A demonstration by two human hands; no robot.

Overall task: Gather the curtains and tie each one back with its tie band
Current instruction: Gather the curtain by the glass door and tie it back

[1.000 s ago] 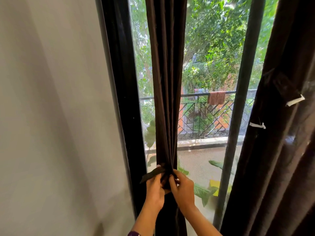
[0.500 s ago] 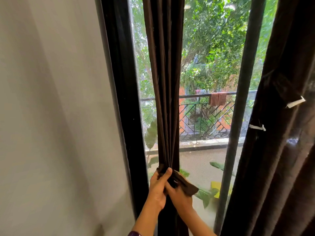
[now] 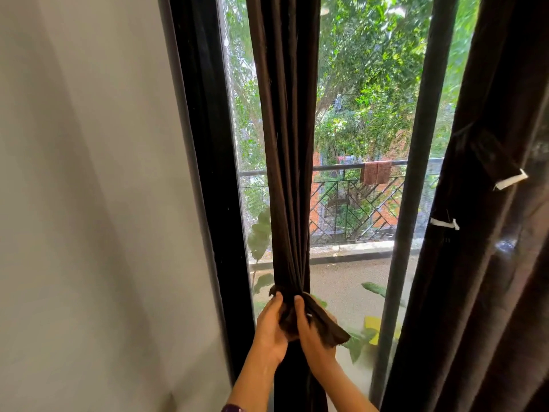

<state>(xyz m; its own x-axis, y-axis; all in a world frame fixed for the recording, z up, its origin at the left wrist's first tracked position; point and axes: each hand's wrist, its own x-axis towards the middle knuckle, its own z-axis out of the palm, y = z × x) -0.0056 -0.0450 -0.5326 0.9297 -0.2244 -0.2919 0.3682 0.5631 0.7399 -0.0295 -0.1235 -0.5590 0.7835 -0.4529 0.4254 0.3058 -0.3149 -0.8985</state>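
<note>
The tie band (image 3: 334, 331) now circles the gathered curtain (image 3: 285, 173) at its pinched waist, in the middle of the window. A second ago its loose end poked out left; now it trails to the right, so the wrap has crossed the front. The left hand (image 3: 269, 328) curls round the bundle and the right hand (image 3: 315, 337) grips the band's tail. I'd say only the fastening remains here. The right-hand curtain (image 3: 490, 263) looks untied.

- Daylight through window (image 3: 353, 275); trees (image 3: 374, 69) outside bright, slightly blown out.
- Curtain (image 3: 285, 144) in front of window backlit, nearly black.
- Wall (image 3: 89, 203) left of window evenly lit, soft shadow bands.
- Window frame (image 3: 208, 173) bows: wide-angle distortion.
- Slight softness overall.
</note>
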